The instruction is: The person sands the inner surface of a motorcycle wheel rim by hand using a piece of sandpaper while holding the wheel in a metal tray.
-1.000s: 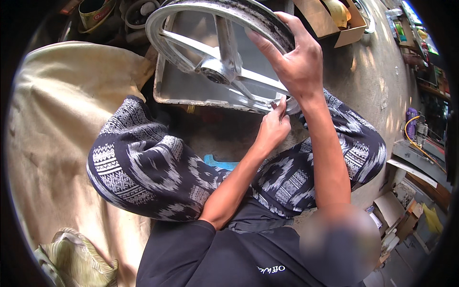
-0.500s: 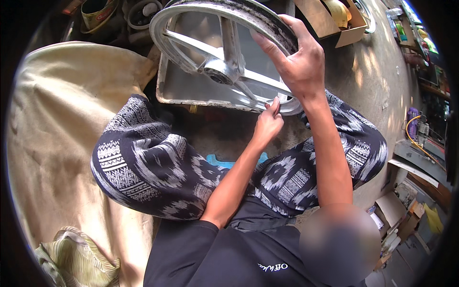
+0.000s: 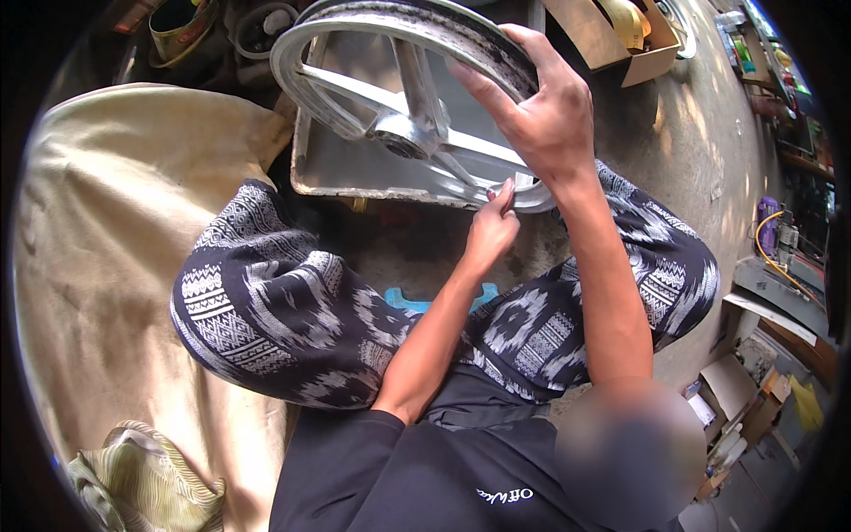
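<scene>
A silver motorcycle wheel (image 3: 409, 129) without a tyre is tilted over a shallow grey tray (image 3: 355, 173). Its broad spokes meet at a hub with a dark centre, and dark grime marks the rim channel. My right hand (image 3: 554, 115) grips the rim on the right, thumb and fingers spread across the channel. At the near lower edge of the rim, my left hand (image 3: 495, 229) is closed, fingertips pressed together against the metal. A small pale piece shows beside those fingertips; whether they hold it or only the rim, I cannot tell.
Beige cloth (image 3: 115, 266) covers the left side, with a striped cloth (image 3: 146, 483) lying on it. A cardboard box (image 3: 651, 62) stands at the back right, buckets (image 3: 182, 31) at the back left. A blue plastic piece (image 3: 403, 300) shows between my legs. Shelves and boxes (image 3: 727, 386) line the right.
The wheel and both my hands have shifted slightly to the left. My grip on the rim looks the same.
</scene>
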The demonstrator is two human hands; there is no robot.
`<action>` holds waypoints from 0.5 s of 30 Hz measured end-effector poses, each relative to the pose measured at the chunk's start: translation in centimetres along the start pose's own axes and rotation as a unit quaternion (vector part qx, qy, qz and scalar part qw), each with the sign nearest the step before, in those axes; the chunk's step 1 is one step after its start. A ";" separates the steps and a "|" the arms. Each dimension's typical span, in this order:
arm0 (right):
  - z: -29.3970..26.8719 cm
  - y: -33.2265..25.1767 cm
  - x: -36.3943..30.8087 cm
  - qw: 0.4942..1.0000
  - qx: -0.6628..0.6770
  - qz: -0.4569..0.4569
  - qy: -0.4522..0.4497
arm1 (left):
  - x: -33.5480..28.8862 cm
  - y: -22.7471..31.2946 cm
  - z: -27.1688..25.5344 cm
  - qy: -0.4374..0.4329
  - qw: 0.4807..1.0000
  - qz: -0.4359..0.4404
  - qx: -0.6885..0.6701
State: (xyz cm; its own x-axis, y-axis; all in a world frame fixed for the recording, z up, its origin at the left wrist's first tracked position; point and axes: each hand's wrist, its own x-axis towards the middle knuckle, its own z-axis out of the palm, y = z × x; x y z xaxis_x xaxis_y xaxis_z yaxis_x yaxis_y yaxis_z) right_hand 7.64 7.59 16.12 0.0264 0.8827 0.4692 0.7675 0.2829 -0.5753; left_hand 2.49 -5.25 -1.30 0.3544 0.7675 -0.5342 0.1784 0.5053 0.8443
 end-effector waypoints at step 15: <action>-0.1 0.0 0.4 0.999 0.007 0.033 -0.014 | -2.9 1.6 2.9 0.053 0.998 0.018 0.031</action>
State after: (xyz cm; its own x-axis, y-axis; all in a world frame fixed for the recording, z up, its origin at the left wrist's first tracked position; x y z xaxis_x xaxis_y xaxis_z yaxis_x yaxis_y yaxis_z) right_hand 7.70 7.87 16.38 0.0591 0.9100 0.4103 0.7557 0.2278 -0.6141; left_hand 4.39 -7.84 1.71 0.2630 0.8241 -0.5017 0.2241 0.4536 0.8626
